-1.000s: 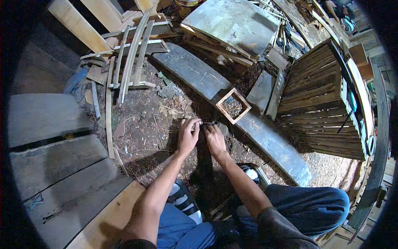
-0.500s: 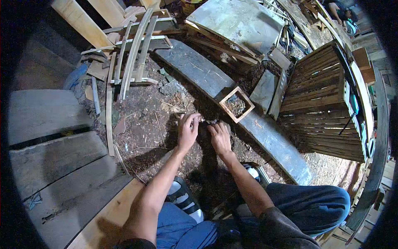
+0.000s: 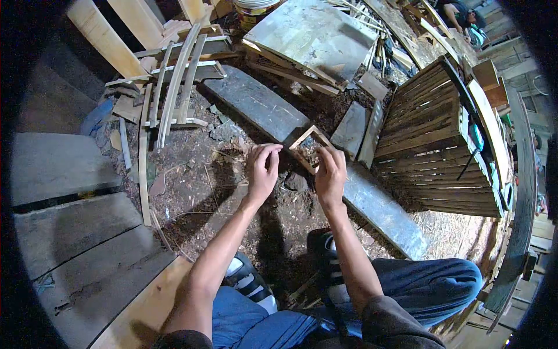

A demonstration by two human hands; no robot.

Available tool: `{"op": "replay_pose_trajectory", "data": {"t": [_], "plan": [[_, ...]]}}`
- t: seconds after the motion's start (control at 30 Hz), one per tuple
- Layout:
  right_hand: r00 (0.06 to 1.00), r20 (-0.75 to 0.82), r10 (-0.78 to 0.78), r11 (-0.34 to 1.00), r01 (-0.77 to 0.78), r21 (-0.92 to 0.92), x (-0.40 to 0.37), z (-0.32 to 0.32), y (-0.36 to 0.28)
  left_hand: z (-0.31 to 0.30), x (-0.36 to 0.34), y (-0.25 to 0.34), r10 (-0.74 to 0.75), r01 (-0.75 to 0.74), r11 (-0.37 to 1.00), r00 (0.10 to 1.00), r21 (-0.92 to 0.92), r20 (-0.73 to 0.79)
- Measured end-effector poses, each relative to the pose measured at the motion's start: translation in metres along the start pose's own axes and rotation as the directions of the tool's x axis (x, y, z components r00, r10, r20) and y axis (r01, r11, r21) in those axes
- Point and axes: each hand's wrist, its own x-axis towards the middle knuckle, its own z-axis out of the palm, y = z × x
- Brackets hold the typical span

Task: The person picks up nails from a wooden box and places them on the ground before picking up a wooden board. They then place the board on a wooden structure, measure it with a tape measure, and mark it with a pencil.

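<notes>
My left hand (image 3: 263, 174) is raised over the littered ground, fingers curled toward the thumb in a loose pinch. Its fingertips are close to the left side of a small square wooden frame (image 3: 302, 135), which sits on a long dark plank (image 3: 256, 99). My right hand (image 3: 331, 177) is closed, thumb and fingers together, over the frame's right side and hides part of it. I cannot tell what small thing, if any, either hand holds. Between my wrists, a dark lump (image 3: 296, 182) lies on the ground among wood chips.
A slatted wooden crate (image 3: 421, 136) stands at right, and a pale board (image 3: 317, 38) lies on scrap wood ahead. Bent wood strips (image 3: 177, 87) lean at upper left, near a bucket (image 3: 254, 13). Grey boards (image 3: 70, 215) line the left. Another person (image 3: 462, 16) is at far upper right.
My right hand has moved from the ground up and right, onto the frame's right side. My left hand has lifted slightly. The dark lump between them is now uncovered, and the view has shifted a little.
</notes>
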Motion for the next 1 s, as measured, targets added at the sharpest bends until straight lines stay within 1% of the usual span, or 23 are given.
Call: {"op": "replay_pose_trajectory", "data": {"t": [0.03, 0.1, 0.17, 0.23, 0.3, 0.4, 0.43, 0.47, 0.53, 0.57, 0.6, 0.67, 0.7, 0.73, 0.8, 0.83, 0.9, 0.93, 1.0], "plan": [[1.000, -0.002, 0.000, 1.000, 0.000, -0.001, 0.006, 0.002, 0.004, 0.003, 0.000, 0.005, 0.014, -0.014, 1.000, 1.000, 0.003, 0.006], [0.997, 0.080, -0.008, 0.998, 0.013, -0.063, 0.014, 0.003, 0.006, 0.008, 0.002, 0.011, 0.042, -0.042, 0.999, 0.999, -0.004, 0.021], [0.997, 0.080, 0.020, 0.998, -0.015, -0.060, 0.014, -0.005, 0.005, 0.011, 0.002, 0.016, 0.085, -0.085, 0.996, 0.996, -0.003, 0.039], [0.996, 0.081, 0.047, 0.998, -0.042, -0.056, 0.008, -0.010, 0.002, 0.011, -0.001, 0.016, 0.091, -0.092, 0.996, 0.995, 0.002, 0.047], [0.985, -0.044, 0.168, 0.985, -0.166, 0.034, -0.010, -0.013, 0.003, 0.012, -0.004, 0.014, 0.098, -0.098, 0.995, 0.994, 0.000, 0.051], [0.983, -0.020, 0.181, 0.983, -0.180, 0.018, -0.040, -0.023, -0.003, 0.012, -0.010, 0.005, 0.078, -0.077, 0.997, 0.994, -0.010, 0.074], [0.987, -0.053, 0.150, 0.989, -0.151, -0.009, -0.048, -0.022, -0.008, 0.012, -0.012, 0.004, 0.073, -0.074, 0.997, 0.994, 0.010, 0.086], [0.987, -0.053, 0.150, 0.989, -0.150, -0.008, -0.055, -0.019, -0.010, 0.012, -0.015, 0.002, 0.067, -0.070, 0.997, 0.993, 0.031, 0.097], [0.979, -0.012, 0.202, 0.978, -0.201, 0.062, -0.071, -0.008, -0.009, 0.010, -0.019, 0.002, 0.066, -0.071, 0.996, 0.992, 0.045, 0.103], [0.984, 0.005, 0.179, 0.978, -0.178, 0.105, -0.078, 0.000, -0.009, 0.010, -0.021, 0.000, 0.054, -0.060, 0.997, 0.992, 0.048, 0.113], [0.979, 0.075, 0.187, 0.972, -0.196, 0.127, -0.081, 0.000, -0.016, 0.008, -0.025, -0.002, 0.041, -0.048, 0.998, 0.992, 0.051, 0.123], [0.976, 0.136, 0.172, 0.975, -0.189, 0.120, -0.092, 0.008, -0.020, 0.001, -0.031, -0.008, -0.004, -0.011, 0.994, 0.989, 0.104, 0.145], [0.961, 0.191, 0.203, 0.971, -0.223, 0.090, -0.099, 0.007, -0.023, 0.000, -0.039, -0.024, 0.001, -0.015, 0.995, 0.990, 0.099, 0.140], [0.937, 0.257, 0.237, 0.961, -0.266, 0.082, -0.110, 0.011, -0.020, -0.006, -0.044, -0.033, -0.049, 0.024, 0.990, 0.983, 0.142, 0.178], [0.918, 0.341, 0.202, 0.978, -0.206, -0.024, -0.129, 0.018, -0.013, -0.017, -0.055, -0.047, 0.051, -0.100, 0.960, 0.980, 0.261, 0.190], [0.917, 0.343, 0.202, 0.978, -0.207, -0.022, -0.136, 0.023, -0.010, -0.022, -0.062, -0.052, 0.048, -0.098, 0.959, 0.981, 0.264, 0.190], [0.883, 0.436, 0.171, 0.976, -0.091, -0.197, -0.142, 0.032, -0.009, -0.031, -0.078, -0.057, 0.060, -0.183, 0.890, 0.955, 0.418, 0.291], [0.883, 0.439, 0.170, 0.977, -0.093, -0.191, -0.141, 0.035, -0.011, -0.033, -0.085, -0.058, 0.057, -0.182, 0.887, 0.955, 0.424, 0.292], [0.848, 0.486, 0.211, 0.954, -0.071, -0.290, -0.134, 0.045, -0.013, -0.034, -0.096, -0.058, -0.054, -0.156, 0.869, 0.913, 0.469, 0.404]]}}
